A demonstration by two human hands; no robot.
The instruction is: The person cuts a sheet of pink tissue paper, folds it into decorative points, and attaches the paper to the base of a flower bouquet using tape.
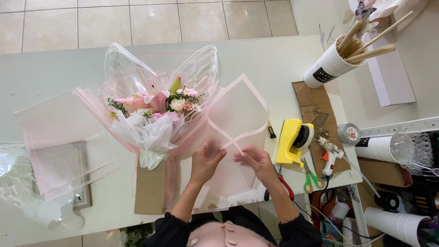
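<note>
Left hand and right hand each pinch the translucent pink wrapping sheet in a closed grip. The sheet lies folded on the desk, just beside the bouquet.

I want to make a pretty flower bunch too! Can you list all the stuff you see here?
Bouquet: one, pink and white flowers in pink wrap with clear wing shapes, table middle.
Wrapping sheet: one, translucent pink-edged, folded between both hands.
Spare sheets: a stack, pale pink, table left.
Cardboard piece: one, brown, under the bouquet.
Tape dispenser: one, yellow, right of the sheet.
Glue gun: one, white, table right.
Scissors: one green pair; a red-handled tool lies beside the right hand.
Cup of wooden sticks: one, white, top right.
Left hand: on the sheet.
Right hand: on the sheet.
</note>
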